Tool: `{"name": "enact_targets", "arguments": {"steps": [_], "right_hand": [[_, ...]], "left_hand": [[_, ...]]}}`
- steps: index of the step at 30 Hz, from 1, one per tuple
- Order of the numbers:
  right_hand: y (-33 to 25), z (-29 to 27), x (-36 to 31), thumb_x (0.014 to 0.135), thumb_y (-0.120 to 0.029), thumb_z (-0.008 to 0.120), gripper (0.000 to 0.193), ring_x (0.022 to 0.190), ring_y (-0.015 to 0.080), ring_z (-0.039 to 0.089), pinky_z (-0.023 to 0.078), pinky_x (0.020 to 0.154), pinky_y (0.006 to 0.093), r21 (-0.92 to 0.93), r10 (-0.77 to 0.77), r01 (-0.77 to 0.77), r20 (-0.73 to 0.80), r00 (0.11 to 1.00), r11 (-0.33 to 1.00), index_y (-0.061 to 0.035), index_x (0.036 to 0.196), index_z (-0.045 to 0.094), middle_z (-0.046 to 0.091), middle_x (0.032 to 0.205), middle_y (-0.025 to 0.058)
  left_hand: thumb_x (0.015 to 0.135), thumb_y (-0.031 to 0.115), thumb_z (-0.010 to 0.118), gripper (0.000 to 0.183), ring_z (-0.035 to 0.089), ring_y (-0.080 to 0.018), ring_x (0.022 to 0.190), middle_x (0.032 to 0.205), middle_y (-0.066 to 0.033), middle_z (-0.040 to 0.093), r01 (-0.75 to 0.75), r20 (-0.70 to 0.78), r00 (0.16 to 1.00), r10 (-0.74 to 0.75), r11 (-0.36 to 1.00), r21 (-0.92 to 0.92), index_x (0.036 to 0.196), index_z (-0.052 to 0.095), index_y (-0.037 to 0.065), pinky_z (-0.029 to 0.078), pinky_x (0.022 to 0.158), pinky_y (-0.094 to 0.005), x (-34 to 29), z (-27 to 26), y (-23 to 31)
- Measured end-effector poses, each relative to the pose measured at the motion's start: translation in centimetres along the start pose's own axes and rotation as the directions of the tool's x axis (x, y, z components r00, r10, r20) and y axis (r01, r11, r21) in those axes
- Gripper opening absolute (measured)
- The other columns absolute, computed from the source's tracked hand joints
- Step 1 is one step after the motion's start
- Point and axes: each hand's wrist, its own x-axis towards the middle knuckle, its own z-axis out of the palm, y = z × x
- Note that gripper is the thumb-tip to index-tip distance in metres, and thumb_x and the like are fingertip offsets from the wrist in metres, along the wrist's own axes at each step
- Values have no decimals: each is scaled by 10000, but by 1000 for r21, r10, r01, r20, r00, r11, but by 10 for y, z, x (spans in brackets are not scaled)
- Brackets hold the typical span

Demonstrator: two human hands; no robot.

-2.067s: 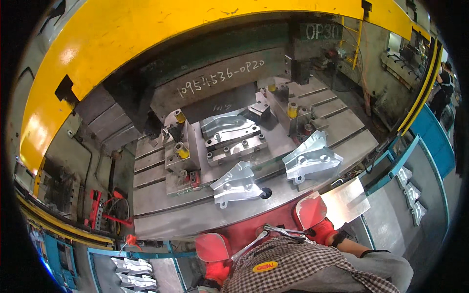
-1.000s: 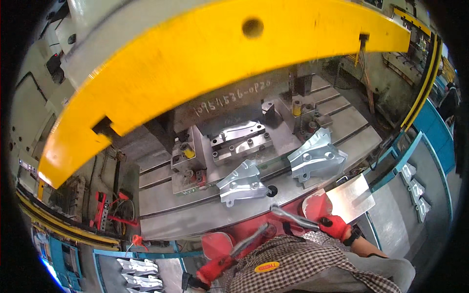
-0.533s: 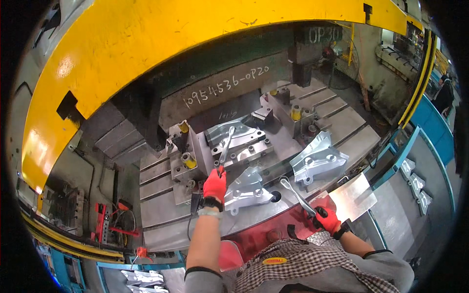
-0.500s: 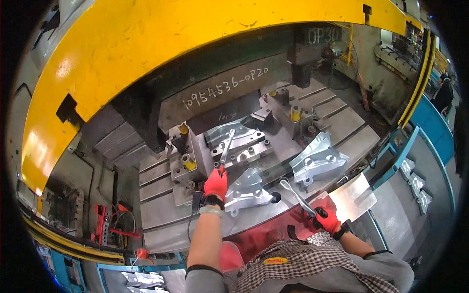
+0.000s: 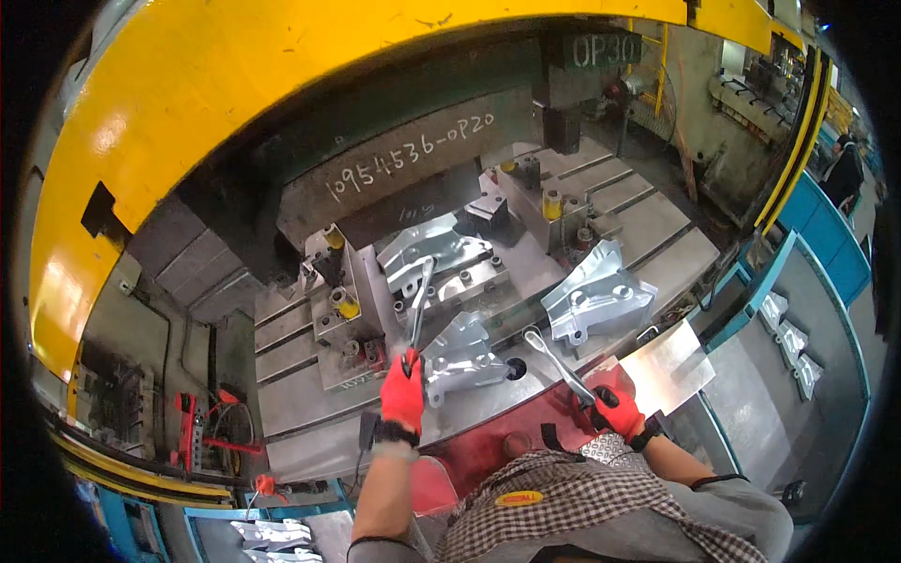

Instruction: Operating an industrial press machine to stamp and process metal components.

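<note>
Head view: left hand (image 5: 404, 396), lower centre, grips a silver tool (image 5: 419, 314) stretching toward the die (image 5: 474, 287) mid-frame; right hand (image 5: 617, 410), lower right, grasps a second tool (image 5: 574, 381)! One bracket (image 5: 460, 368) sits between the tools, another (image 5: 601, 305) farther right; yellow beam (image 5: 282, 66) arches across the top.

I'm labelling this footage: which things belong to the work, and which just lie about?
Likely belonging: left hand gripping left tool; right hand gripping right tool; panel in press; front panels.

Likely lying about: red frame; parts far right.
</note>
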Motion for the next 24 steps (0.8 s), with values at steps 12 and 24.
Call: {"name": "enact_targets", "arguments": {"steps": [12,24], "right_hand": [[-4,-3,2,885,-306,501,272,789,323,600,473,695,395,170,53,-54,13,999,984,-50,953,566,620,854,160],[-32,-52,-46,941,-390,427,408,466,108,461,384,430,246,723,336,-260,40,941,641,-36,888,623,498,603,29]], "left_hand": [[855,225,568,225,595,-338,903,946,-133,635,60,95,993,-70,992,108,1036,599,95,466,755,-407,-181,-9,-54],[953,369,438,266,378,-43,476,592,75,421,496,465,858,-219,591,-636,868,555,147,275,392,-209,-194,-18,-61]]}}
